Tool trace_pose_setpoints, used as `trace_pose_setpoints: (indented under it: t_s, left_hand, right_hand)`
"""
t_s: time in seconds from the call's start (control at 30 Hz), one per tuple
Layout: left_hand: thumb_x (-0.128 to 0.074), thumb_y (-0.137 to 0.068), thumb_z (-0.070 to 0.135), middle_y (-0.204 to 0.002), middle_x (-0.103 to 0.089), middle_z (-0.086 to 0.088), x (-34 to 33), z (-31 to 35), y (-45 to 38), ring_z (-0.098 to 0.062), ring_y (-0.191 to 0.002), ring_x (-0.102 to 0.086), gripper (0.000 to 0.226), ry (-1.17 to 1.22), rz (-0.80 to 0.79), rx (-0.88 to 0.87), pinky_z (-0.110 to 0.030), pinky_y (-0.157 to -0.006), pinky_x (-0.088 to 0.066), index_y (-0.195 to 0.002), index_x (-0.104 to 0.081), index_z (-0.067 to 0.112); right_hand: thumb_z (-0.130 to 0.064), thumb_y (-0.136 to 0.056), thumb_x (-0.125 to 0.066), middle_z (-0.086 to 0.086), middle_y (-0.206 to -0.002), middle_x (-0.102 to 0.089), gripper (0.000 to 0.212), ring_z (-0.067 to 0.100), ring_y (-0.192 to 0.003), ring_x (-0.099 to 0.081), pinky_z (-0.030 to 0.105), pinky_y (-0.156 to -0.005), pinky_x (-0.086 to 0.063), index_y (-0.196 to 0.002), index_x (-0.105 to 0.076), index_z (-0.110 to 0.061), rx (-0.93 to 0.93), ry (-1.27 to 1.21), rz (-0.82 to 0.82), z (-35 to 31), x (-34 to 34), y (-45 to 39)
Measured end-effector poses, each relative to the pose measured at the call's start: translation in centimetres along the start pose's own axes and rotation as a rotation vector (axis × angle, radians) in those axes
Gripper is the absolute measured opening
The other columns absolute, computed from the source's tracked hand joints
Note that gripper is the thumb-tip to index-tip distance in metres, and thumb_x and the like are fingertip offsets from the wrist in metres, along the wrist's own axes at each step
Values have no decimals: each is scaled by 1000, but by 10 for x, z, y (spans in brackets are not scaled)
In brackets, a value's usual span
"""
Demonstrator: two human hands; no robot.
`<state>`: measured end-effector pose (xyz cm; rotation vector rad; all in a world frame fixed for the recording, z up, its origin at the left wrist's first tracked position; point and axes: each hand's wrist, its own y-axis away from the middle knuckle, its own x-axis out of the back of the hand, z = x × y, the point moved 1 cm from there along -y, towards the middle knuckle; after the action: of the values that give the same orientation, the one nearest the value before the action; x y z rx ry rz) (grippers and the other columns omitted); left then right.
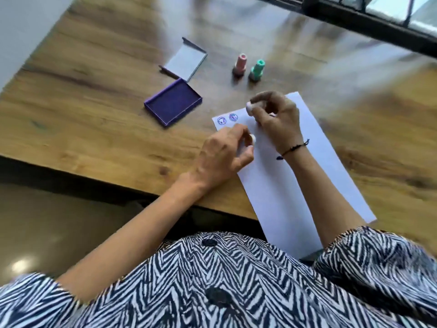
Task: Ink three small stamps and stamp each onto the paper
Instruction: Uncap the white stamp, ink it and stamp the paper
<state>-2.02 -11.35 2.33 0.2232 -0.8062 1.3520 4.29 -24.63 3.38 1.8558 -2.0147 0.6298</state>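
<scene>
A white sheet of paper (314, 166) lies on the wooden table, with two round purple prints (227, 119) at its far left corner. My right hand (276, 117) hovers over the paper's far end, fingers closed on a small pale lilac stamp (249, 107). My left hand (224, 152) rests at the paper's left edge, pinching a small white piece (253, 138) that looks like a cap. A pink stamp (240, 65) and a green stamp (256, 71) stand upright side by side beyond the paper. The open purple ink pad (173, 102) sits to the left.
The ink pad's grey lid (186, 60) lies open side up behind the pad. The table's near edge (94, 176) runs diagonally below my left arm. A dark railing (378, 22) crosses the far right corner.
</scene>
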Motion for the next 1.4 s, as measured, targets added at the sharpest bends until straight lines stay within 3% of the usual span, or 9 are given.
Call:
trace_pose_setpoints:
  t_s: [0.07,0.13,0.2,0.37,0.77,0.93,1.1,1.2,1.4]
  left_hand:
    - [-59,-81,16,-89,-66,-22,1,-1,0,-36,-82,-60,25,-12,7,12,-46,-76,-46,-100,-57,-1]
    - [-59,-81,16,-89,-67,-20,2,-2,0,-35,-82,-62,24,-4,25,22,-46,-76,-47,-99,-58,0]
    - [-59,-81,17,-89,-67,-18,2,-2,0,-34,-81,-62,23,5,27,30,-45,-76,-48,-98,-58,1]
    - [-58,-82,19,-89,-67,-18,2,-3,-2,-32,-82,-62,25,6,34,40,-44,-76,-47,-100,-57,3]
    - [-53,-79,26,-86,-68,-17,2,-4,-2,-32,-80,-62,30,20,35,59,-42,-72,-49,-99,-57,4]
    - [-54,-79,25,-83,-67,-15,2,-5,-2,-29,-73,-61,27,18,40,58,-35,-68,-44,-98,-57,5]
    - [-52,-79,27,-83,-67,-16,3,-4,-3,-31,-74,-60,30,32,24,72,-39,-67,-47,-98,-57,4]
    - [-52,-79,29,-82,-67,-16,3,-5,-3,-31,-73,-60,32,32,19,76,-39,-66,-47,-99,-57,4]
    - [-44,-77,34,-82,-66,-16,5,-6,-4,-28,-71,-60,39,72,3,78,-38,-65,-47,-98,-57,3]
  right_hand:
    - [-8,-78,-65,10,-78,-64,5,15,-69,-54,22,-64,-45,-82,-67,-7,138,195,-55,-6,-1,-3]
    - [-2,-79,-60,15,-84,-65,9,20,-73,-55,30,-69,-47,-82,-68,-3,224,337,-117,-11,-2,-5]
    - [-1,-80,-54,20,-90,-64,14,29,-79,-58,39,-74,-48,-84,-67,-1,255,414,-167,-16,-1,-8]
    - [-4,-81,-50,23,-98,-62,18,38,-88,-58,46,-79,-48,-89,-66,-1,273,530,-216,-23,-5,-14]
    - [-4,-83,-51,24,-98,-58,16,41,-81,-56,45,-72,-48,-92,-63,1,308,619,-249,-22,-11,-14]
    - [-3,-84,-49,24,-96,-58,17,40,-81,-56,45,-72,-49,-91,-64,0,296,623,-281,-25,-12,-16]
    - [-3,-82,-46,22,-95,-57,19,39,-79,-55,43,-69,-50,-90,-64,-3,250,650,-285,-27,-15,-19]
    - [-5,-80,-49,14,-86,-47,16,34,-71,-49,36,-60,-41,-90,-61,-4,213,669,-280,-26,-17,-17]
    - [-2,-74,-51,7,-82,-41,16,28,-71,-45,32,-59,-34,-86,-61,-7,189,696,-308,-27,-19,-24]
